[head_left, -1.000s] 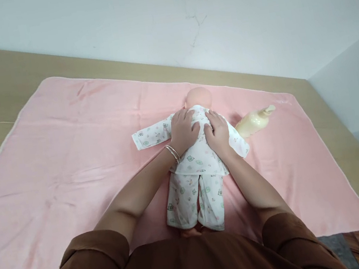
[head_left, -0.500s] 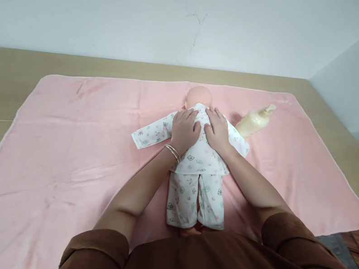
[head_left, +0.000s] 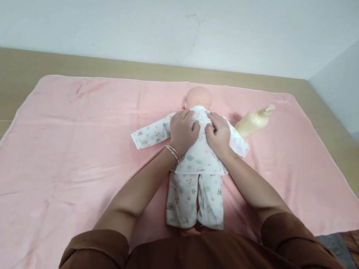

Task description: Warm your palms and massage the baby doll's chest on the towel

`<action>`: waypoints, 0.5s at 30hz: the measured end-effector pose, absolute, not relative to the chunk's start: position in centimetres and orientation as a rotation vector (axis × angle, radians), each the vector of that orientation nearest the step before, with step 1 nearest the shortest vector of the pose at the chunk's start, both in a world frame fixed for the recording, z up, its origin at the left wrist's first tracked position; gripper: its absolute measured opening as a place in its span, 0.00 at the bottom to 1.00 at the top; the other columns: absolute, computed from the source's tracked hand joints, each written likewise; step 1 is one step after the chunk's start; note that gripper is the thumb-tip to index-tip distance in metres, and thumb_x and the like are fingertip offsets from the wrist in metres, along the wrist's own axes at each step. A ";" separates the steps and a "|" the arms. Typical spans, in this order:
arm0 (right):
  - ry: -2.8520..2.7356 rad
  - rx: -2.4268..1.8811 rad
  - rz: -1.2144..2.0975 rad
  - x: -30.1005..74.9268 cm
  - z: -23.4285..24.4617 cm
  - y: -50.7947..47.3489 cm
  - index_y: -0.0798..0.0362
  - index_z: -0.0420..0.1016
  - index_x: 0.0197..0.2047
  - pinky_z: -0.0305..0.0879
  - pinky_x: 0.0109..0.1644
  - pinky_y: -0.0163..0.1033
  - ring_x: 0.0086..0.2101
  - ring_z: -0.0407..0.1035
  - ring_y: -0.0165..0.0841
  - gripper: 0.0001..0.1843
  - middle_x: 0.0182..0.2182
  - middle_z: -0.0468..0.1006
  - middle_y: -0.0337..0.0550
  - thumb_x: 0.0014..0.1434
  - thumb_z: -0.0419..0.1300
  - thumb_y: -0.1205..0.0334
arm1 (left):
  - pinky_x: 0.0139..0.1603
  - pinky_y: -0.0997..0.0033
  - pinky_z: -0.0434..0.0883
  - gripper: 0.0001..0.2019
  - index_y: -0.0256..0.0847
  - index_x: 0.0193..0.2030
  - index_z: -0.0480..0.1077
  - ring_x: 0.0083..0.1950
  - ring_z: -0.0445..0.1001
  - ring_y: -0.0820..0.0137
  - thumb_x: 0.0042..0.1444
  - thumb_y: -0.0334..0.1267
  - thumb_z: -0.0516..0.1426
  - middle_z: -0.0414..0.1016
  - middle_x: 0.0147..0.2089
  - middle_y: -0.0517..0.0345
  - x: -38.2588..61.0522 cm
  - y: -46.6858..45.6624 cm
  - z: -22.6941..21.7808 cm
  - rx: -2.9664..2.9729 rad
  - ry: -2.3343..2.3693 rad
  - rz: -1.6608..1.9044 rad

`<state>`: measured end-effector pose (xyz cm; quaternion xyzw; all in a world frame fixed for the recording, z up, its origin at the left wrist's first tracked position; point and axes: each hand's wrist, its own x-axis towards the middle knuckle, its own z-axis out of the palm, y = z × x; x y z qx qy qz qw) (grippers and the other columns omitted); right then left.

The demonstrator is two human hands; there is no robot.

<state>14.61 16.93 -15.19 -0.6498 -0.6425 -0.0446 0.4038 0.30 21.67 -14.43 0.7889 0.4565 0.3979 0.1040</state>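
Observation:
A baby doll (head_left: 198, 98) lies face down in front of me, its bare head pointing away. It wears a white printed top (head_left: 194, 159) and matching trousers (head_left: 183, 198). My left hand (head_left: 183, 129) rests open on the left side of the doll's upper back, palm down. On the right side of the back lies my right hand (head_left: 219, 133), its fingers a little bent over the cloth but not gripping it. Both thumbs point toward the middle of the back. The doll's face is hidden.
Under the doll a pink blanket (head_left: 85, 168) covers much of the wooden table (head_left: 15, 58). A cream-coloured pump bottle (head_left: 253, 123) lies on its side by the doll's right sleeve. Behind the table rises a white wall (head_left: 112, 21).
My right hand's fingers have drawn in and bent slightly toward me. The left hand has slid back very slightly. The bottle has not moved.

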 end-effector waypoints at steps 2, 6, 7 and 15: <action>-1.668 -1.650 -0.098 14.8 -15.2 17.2 0.55 0.71 0.58 0.56 0.67 0.57 0.60 0.63 0.42 0.24 0.58 0.73 0.51 0.61 0.47 0.63 | 0.66 0.54 0.60 0.18 0.39 0.56 0.70 0.62 0.67 0.58 0.61 0.40 0.52 0.73 0.58 0.48 0.3 21.8 -14.3 2.350 1.341 1.148; -1.716 -1.623 -0.094 15.0 -15.2 17.4 0.51 0.73 0.57 0.55 0.67 0.57 0.61 0.64 0.41 0.24 0.58 0.73 0.47 0.61 0.46 0.64 | 0.67 0.53 0.57 0.18 0.41 0.56 0.70 0.62 0.66 0.59 0.64 0.43 0.50 0.72 0.60 0.51 0.1 22.1 -14.4 2.427 1.210 1.106; -1.713 -1.603 -0.098 15.0 -15.2 17.4 0.51 0.74 0.56 0.55 0.67 0.56 0.60 0.65 0.40 0.24 0.57 0.74 0.47 0.61 0.47 0.64 | 0.67 0.53 0.57 0.17 0.42 0.55 0.71 0.61 0.67 0.60 0.64 0.43 0.51 0.73 0.59 0.51 0.1 22.1 -14.4 2.435 1.177 1.116; -1.599 -1.629 -0.123 14.4 -15.1 16.8 0.55 0.75 0.52 0.55 0.68 0.53 0.58 0.67 0.40 0.21 0.53 0.76 0.51 0.62 0.47 0.61 | 0.60 0.57 0.65 0.11 0.40 0.45 0.74 0.54 0.71 0.60 0.59 0.38 0.54 0.77 0.49 0.50 0.3 21.6 -14.8 2.327 1.303 1.269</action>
